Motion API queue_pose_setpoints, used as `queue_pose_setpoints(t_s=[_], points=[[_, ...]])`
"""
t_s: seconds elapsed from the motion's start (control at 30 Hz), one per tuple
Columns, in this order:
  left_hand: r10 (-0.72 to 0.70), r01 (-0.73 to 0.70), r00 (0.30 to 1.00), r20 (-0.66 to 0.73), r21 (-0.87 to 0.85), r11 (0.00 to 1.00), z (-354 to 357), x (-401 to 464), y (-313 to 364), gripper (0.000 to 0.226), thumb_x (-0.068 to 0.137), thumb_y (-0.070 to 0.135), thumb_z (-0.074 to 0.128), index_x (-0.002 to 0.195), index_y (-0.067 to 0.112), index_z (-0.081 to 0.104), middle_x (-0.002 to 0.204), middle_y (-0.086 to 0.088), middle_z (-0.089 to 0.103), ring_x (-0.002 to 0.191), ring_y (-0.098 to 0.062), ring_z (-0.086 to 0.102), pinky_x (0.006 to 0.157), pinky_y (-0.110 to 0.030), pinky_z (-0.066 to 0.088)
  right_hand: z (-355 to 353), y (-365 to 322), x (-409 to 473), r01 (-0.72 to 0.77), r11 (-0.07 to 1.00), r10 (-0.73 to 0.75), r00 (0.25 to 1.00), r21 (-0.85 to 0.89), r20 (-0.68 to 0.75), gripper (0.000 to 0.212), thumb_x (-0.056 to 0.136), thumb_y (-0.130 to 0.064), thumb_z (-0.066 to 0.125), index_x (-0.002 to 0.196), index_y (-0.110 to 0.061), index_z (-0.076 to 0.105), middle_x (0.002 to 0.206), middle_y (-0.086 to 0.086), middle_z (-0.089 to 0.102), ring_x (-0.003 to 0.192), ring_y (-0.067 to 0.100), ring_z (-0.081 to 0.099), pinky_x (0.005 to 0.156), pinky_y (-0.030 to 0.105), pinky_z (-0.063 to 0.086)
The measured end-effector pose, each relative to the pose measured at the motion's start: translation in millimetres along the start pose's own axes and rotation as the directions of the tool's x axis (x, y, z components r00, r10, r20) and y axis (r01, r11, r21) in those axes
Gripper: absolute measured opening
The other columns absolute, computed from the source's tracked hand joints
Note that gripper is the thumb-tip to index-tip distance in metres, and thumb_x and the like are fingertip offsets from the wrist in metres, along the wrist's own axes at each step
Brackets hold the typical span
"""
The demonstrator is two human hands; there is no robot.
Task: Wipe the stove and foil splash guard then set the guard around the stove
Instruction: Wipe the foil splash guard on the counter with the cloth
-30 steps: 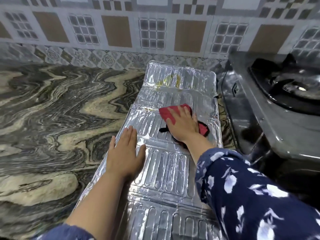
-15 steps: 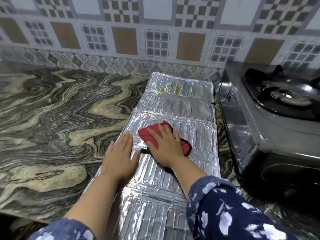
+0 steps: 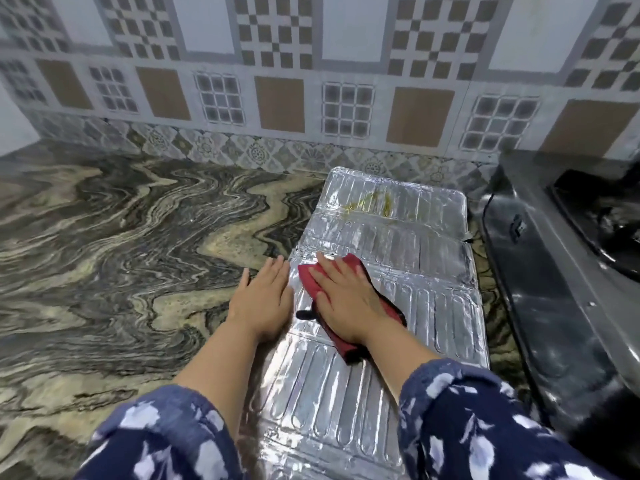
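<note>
The foil splash guard (image 3: 415, 258) lies flat and unfolded on the marbled counter, running from the wall toward me. Yellowish stains mark its far panel (image 3: 372, 204). My right hand (image 3: 346, 299) presses flat on a red cloth (image 3: 353, 268) near the guard's left side, on a middle panel. My left hand (image 3: 263, 299) rests palm down with fingers spread on the guard's left edge, partly on the counter. The dark steel stove (image 3: 561, 271) stands to the right of the guard, with its burner at the frame's right edge.
The swirled grey and beige counter (image 3: 121, 254) stretches wide to the left. A patterned tile wall (image 3: 311, 98) closes the back. A black cable (image 3: 485, 216) runs between guard and stove. My blue flowered sleeves fill the bottom of the view.
My right hand has slid the red cloth leftward across the foil, from the right-middle toward the left edge. My left hand stays pressed at the guard's left edge. The camera tilted up.
</note>
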State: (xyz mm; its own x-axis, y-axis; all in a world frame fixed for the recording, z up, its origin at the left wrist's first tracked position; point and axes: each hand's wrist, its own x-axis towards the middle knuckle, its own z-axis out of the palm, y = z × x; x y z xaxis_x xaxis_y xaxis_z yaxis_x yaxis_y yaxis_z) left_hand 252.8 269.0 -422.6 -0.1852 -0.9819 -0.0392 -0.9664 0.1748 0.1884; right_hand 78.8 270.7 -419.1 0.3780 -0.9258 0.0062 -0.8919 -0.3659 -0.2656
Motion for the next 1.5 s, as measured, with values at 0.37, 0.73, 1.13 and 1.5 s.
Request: queue_pose_setpoints(t_s=[0.37, 0.73, 1.13, 1.5], points=[[0.015, -0.014, 0.996, -0.090, 0.002, 1.000, 10.6, 1.1, -2.8, 0.065, 0.091, 0.043, 0.007, 0.153, 0.023, 0.005, 0.160, 0.012, -0.001, 0.146, -0.004, -0.004, 0.118, -0.038, -0.006, 6.0, -3.7, 79.6, -0.264, 0.964, 0.264, 0.964, 0.017, -0.030, 0.056, 0.097, -0.035, 0.022, 0.152, -0.024, 0.013, 0.161, -0.009, 0.005, 0.148, 0.027, -0.001, 0.118, 0.053, -0.003], [0.015, -0.015, 0.998, -0.057, 0.002, 1.000, 7.5, -0.5, -1.1, 0.057, 0.100, 0.040, 0.016, 0.153, 0.023, 0.003, 0.160, 0.013, -0.003, 0.146, -0.004, -0.006, 0.120, -0.040, -0.004, 2.5, 1.2, 9.4, 0.022, 0.999, -0.022, 1.000, 0.025, -0.003, 0.051, 0.099, -0.036, 0.024, 0.150, -0.034, 0.021, 0.159, -0.016, 0.011, 0.148, 0.017, 0.001, 0.120, 0.044, -0.004], [-0.002, 0.017, 0.998, -0.068, 0.227, 0.974, -11.9, -1.7, 18.4, 0.057, 0.100, 0.034, 0.021, 0.152, 0.018, 0.005, 0.161, 0.005, 0.001, 0.148, -0.010, 0.001, 0.117, -0.049, -0.005, -2.8, 5.3, -87.6, 0.020, 0.998, -0.022, 0.999, 0.052, 0.038, 0.075, 0.078, -0.067, 0.018, 0.148, -0.042, 0.014, 0.160, -0.013, -0.013, 0.147, 0.019, -0.010, 0.119, 0.045, -0.008], [-0.139, 0.137, 0.990, -0.034, -0.041, 0.990, 23.8, -30.0, 96.6, 0.061, 0.098, 0.041, 0.021, 0.152, 0.014, 0.010, 0.161, 0.000, 0.002, 0.148, -0.016, -0.004, 0.116, -0.052, -0.004, -12.1, 39.7, -94.7, -0.292, 0.956, 0.292, 0.956, -0.009, 0.018, 0.057, 0.098, -0.049, 0.021, 0.151, -0.033, 0.010, 0.160, -0.009, -0.015, 0.147, 0.026, -0.013, 0.117, 0.053, -0.008]])
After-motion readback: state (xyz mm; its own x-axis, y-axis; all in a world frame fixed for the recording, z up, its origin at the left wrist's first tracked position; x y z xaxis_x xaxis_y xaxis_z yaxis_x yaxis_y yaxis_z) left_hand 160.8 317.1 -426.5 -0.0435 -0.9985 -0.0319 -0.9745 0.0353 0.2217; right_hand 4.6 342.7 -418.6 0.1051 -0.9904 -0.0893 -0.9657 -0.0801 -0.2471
